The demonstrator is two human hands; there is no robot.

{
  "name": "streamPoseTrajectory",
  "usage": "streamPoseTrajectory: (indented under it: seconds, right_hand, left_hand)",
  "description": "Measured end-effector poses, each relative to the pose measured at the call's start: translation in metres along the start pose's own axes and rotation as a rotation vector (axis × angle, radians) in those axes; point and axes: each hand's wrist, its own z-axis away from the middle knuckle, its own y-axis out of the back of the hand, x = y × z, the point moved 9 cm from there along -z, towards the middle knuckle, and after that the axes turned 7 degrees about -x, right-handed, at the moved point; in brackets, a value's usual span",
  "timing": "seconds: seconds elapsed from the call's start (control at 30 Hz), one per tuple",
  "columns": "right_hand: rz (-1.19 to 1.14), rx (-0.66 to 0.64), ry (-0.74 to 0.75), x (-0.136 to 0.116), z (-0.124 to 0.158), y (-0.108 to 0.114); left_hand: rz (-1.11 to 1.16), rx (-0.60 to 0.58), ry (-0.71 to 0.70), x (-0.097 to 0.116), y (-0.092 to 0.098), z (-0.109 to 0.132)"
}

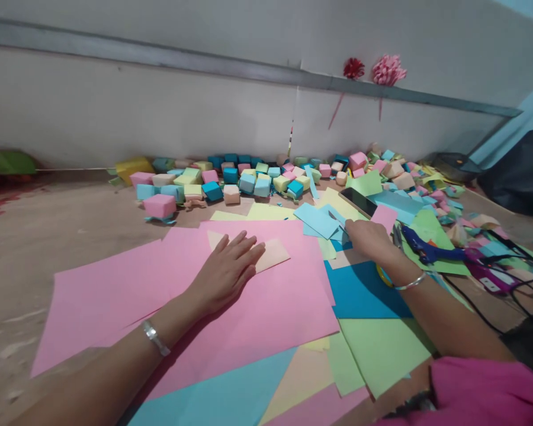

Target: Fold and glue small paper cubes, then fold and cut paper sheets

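My left hand (231,263) lies flat, fingers spread, over a small peach paper piece (273,254). That piece rests on a large pink sheet (266,307). Off to the right, my right hand (369,239) has its fingers closed at the edge of some light blue paper pieces (317,220). A thin greyish thing shows at its fingertips, too small to make out. Beneath the right wrist is a yellow loop (383,276), partly hidden, like a scissors handle. A dark phone (358,202) lies just beyond the right hand.
Many folded paper cubes (231,176) line the wall. At right are a blue glue gun (429,245), a purple power strip (491,275) with black cables, and heaped paper pieces. Dark blue (366,290) and green sheets (384,349) lie in front. Paper flowers (388,71) hang above.
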Motion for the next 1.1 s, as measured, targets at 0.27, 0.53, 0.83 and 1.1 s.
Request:
streamPoseTrajectory:
  seconds: [0.27, 0.53, 0.83, 1.1]
  right_hand:
    - [-0.067, 0.34, -0.197, 0.019, 0.015, 0.039]
    - [-0.803, 0.209, 0.575, -0.056, 0.011, 0.023]
    - [-0.717, 0.165, 0.956, -0.093, 0.032, 0.012]
    - [-0.657, 0.289, 0.965, -0.1, 0.037, 0.015]
  left_hand:
    - [-0.088, 0.138, -0.027, 0.01, 0.015, 0.011]
    - [-0.106, 0.221, -0.01, 0.013, 0.019, 0.014]
    - [-0.058, 0.134, 0.023, 0.009, 0.013, 0.01]
    - [0.074, -0.077, -0.06, 0.022, -0.004, -0.005]
